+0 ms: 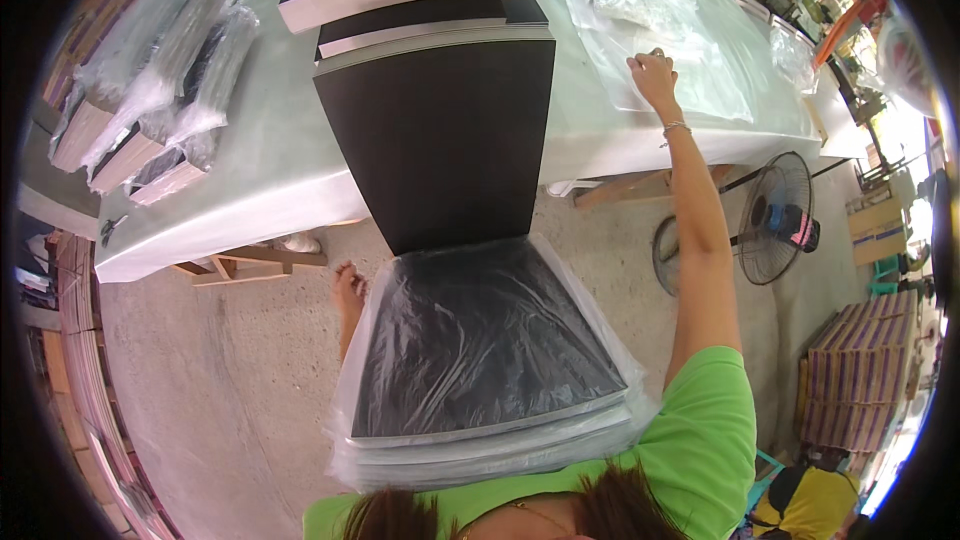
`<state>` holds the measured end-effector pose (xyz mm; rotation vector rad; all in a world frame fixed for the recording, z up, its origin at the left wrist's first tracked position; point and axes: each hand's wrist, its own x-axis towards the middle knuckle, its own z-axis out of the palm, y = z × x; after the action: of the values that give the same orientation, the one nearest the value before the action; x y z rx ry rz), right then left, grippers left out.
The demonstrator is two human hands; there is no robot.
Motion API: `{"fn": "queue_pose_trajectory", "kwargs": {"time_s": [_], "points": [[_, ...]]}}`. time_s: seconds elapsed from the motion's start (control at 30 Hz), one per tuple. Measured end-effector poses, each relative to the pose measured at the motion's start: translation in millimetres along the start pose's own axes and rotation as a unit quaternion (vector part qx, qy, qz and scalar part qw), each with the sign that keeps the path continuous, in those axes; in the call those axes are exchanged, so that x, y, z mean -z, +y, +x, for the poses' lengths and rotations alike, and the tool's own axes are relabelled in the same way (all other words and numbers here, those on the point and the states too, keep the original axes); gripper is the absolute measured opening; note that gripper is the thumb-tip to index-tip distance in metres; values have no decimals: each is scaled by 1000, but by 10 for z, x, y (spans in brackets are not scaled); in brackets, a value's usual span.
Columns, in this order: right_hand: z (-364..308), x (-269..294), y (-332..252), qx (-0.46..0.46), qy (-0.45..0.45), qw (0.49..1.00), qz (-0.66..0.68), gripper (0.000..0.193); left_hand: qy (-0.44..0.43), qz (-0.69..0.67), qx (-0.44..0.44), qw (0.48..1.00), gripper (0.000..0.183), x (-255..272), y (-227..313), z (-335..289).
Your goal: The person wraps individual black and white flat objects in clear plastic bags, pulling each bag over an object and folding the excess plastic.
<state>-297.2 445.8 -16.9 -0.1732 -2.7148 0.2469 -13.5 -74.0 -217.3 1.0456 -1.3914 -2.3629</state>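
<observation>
Bagging work: likely standing at the bag-picking step, with the right hand (654, 76) resting over clear bags (640, 15); next move is probably calling for parting one bag from the rest and drawing it over to the black boards.
Table (270, 120): one, spreading across the far side under a pale cover.
Bagged stack (480, 340): one, sitting right in front of the body, clear plastic creasing over its black top; layers blurring too much for counting.
Black stack (450, 130): one uncovered black face showing between bagged stack and table; more stepped piles rising behind, count uncertain.
Wrapped packs (165, 90): at least three, lying side by side at the table's left.
Clear bags: several, overlapping on the table's right; not counting out singly.
Fan (775, 220): one, standing just beyond the right forearm.
Right hand: one, fingers curling in together; cannot tell whether they are gripping plastic.
Left hand (350, 285): one, showing beside the bagged stack's left edge, fingers partly curling; grip cannot be told.
Scissors (112, 228): one pair, lying at the table's near left corner.
</observation>
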Motion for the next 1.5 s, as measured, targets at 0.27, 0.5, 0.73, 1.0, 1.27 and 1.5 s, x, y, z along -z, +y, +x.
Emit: {"fn": "queue_pose_trajectory", "kwargs": {"time_s": [0.27, 0.5, 0.73, 1.0, 1.27, 1.5], "points": [[-580, 956, -647, 210, -96, 897, 376, 23, -164, 14, -132, 977, 6, -634, 1098, -626], [-1451, 1654, -1725, 284, -187, 802, 491, 27, -465, 176, -138, 857, 54, -1544, 1599, -1495], [-1674, 1674, -2077, 344, -72, 851, 390, 36, -482, 137, -146, 853, 88, -1728, 1655, -1628], [-1797, 1650, -2101, 302, -51, 884, 352, 54, -483, 146, -72, 861, 72, -1740, 1636, -1672], [-1821, 1640, -2046, 280, -35, 896, 343, 55, -452, 138, -29, 881, 27, -1727, 1480, -1590], [-1812, 1492, -1891, 260, -62, 932, 245, 50, -458, 90, -36, 884, 21, -1707, 1426, -1492]]}}
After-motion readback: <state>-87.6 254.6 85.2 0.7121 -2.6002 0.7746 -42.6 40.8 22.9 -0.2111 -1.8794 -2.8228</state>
